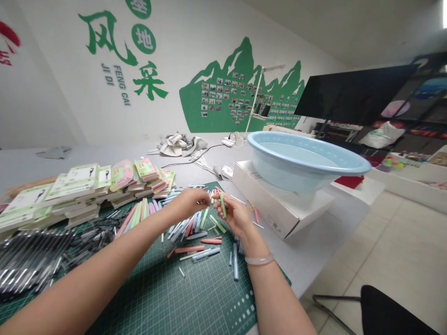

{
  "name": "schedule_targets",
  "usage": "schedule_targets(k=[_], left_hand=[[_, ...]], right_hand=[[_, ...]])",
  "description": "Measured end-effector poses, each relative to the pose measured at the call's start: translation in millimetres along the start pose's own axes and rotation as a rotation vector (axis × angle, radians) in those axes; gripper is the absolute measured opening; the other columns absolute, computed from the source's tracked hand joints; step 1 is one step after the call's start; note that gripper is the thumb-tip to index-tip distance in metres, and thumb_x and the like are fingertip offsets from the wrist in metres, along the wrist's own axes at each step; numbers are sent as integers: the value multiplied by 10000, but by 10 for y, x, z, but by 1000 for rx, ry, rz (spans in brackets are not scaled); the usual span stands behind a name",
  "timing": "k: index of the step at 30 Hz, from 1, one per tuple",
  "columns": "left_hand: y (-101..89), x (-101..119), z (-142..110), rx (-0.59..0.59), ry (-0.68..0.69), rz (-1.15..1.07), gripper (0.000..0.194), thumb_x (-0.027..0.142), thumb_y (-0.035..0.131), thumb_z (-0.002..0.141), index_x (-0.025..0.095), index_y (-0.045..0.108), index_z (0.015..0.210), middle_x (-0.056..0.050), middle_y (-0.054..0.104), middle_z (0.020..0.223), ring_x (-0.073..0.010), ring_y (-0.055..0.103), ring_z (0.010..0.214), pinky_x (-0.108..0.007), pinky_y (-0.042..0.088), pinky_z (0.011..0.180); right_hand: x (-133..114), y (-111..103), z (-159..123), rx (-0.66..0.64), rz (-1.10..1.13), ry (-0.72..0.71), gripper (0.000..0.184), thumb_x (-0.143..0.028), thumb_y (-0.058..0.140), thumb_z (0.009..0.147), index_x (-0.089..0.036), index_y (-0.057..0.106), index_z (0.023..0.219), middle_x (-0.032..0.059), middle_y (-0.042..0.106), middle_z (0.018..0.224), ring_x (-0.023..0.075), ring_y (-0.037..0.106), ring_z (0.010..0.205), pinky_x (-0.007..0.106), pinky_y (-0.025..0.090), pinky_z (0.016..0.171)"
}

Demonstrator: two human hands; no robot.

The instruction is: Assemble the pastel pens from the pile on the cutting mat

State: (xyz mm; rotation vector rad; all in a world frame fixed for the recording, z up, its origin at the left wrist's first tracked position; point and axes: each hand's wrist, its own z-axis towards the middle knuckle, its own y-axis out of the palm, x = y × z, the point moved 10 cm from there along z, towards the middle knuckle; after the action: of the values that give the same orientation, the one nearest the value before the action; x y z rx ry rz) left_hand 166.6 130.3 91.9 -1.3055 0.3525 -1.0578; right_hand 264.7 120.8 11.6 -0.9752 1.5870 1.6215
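Observation:
My right hand [236,215] is closed on a short light-green pen piece [222,205], held nearly upright between thumb and fingers. Just left of it, my left hand [193,201] is pinched; whatever is between its fingertips is too small to make out. Beneath both hands, loose pastel pen parts [188,229] in blue, red and green lie heaped on a green cutting mat [167,293]. A red tube [189,250] and a blue tube [236,261] lie nearer to me. Longer pink, green and purple tubes [141,210] lie beyond my left forearm.
Stacked small boxes [82,179] stand at the left, behind many dark clear-barrelled pens [35,256]. A blue basin [310,177] rests on a white box [268,200] at the right. Grey cloths [181,145] and a black cable [195,160] lie farther back. A black chair [387,311] stands lower right.

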Motion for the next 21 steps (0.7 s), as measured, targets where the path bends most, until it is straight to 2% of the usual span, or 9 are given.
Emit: schedule_targets(k=[3,5,7,13,21], left_hand=[[-419,-79,24,101,-74,-97,128,169,558,764,193,647,853,6,680,798,-124,617,746,-208,431,668],[-578,-41,33,113,-77,-121,118,169,553,764,187,639,842,8,678,797,-118,618,753,-203,436,681],[-651,15,39,112,-72,-114,107,167,555,758,180,634,830,8,673,787,-115,616,755,-201,437,691],[-579,131,33,85,-16,-38,138,182,535,774,184,619,883,8,670,805,-115,604,737,-213,426,677],[-448,298,37,-8,89,74,182,113,513,766,193,607,899,8,658,815,-117,584,738,-207,389,649]], right_hand=[[-22,118,-11,-40,-139,-95,219,-264,645,744,-168,701,932,31,641,757,101,513,626,215,390,594],[-20,196,-22,-73,-182,-141,214,-258,638,750,-183,706,938,30,647,793,118,532,698,232,398,656],[-12,261,-36,-100,-190,-173,210,-253,632,755,-193,709,942,31,648,830,132,541,748,248,408,700],[38,387,-72,-148,-116,-181,222,-273,662,739,-202,712,943,35,651,903,146,564,817,306,437,835],[119,379,-54,-132,-74,-127,221,-270,685,733,-198,706,940,24,654,868,138,585,818,301,449,847]])
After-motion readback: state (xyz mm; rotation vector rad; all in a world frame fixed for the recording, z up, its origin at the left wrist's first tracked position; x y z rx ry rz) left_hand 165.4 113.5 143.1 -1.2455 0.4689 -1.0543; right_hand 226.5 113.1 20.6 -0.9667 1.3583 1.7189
